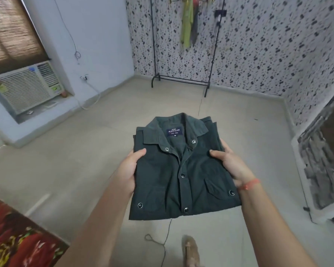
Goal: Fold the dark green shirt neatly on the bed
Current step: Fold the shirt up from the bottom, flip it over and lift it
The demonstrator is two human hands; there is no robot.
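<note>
Both forearms are bare from the lower frame edge up to the hands. Left hand [128, 170] and right hand [232, 165]: thumbnails trimmed short. Right wrist: thin red-orange thread band [249, 184], number of turns not resolvable, slightly frayed along its outer side. Lower centre: blurred tan shape [191, 251], possibly a foot or footwear; cannot tell which.

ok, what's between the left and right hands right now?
Head view: the folded dark green shirt fills the whole gap. The left hand holds its left edge and the right hand holds its right edge, thumbs on top.
</note>
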